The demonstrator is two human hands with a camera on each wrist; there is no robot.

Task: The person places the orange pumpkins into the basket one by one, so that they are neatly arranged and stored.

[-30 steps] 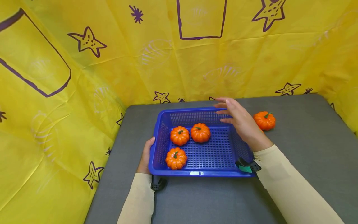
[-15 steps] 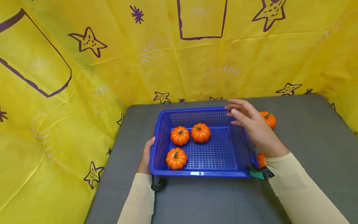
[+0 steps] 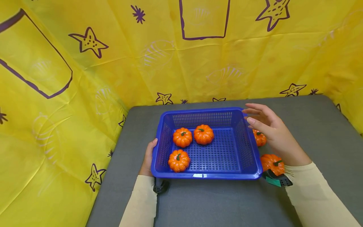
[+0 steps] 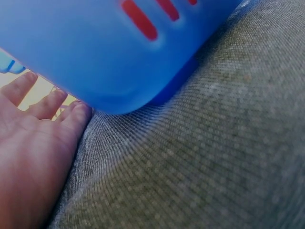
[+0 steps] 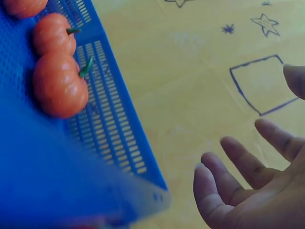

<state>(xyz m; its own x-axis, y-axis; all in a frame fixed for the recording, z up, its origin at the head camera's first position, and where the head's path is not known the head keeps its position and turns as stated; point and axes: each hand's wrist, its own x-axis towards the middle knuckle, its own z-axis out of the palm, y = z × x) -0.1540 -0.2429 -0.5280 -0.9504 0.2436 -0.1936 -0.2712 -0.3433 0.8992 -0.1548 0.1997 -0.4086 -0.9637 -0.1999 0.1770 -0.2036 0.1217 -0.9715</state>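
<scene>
In the head view, a blue plastic basket (image 3: 205, 175) stands on the grey table with three small orange pumpkins inside: one at back left (image 3: 182, 137), one beside it (image 3: 203, 134), one at front left (image 3: 179, 160). My left hand (image 3: 147, 159) rests against the basket's left side, thumb at the rim; the left wrist view shows its extended fingers (image 4: 45, 102) touching the outer wall. My right hand (image 3: 273, 132) hovers near the right rim, fingers spread and loosely bent, holding nothing. Beneath it, outside the basket, are a partly covered pumpkin (image 3: 258, 138) and another pumpkin (image 3: 271, 163) by the wrist.
Grey cloth covers the table (image 3: 204, 205). A yellow printed curtain (image 3: 175, 69) hangs behind it and along both sides. Black straps sit on both wrists. The pumpkin seen earlier at the far right is hidden behind my right hand.
My right hand has moved right, from over the basket to beyond its right rim. Two pumpkins beside the basket have come into view, and another is now covered. The left hand stays put.
</scene>
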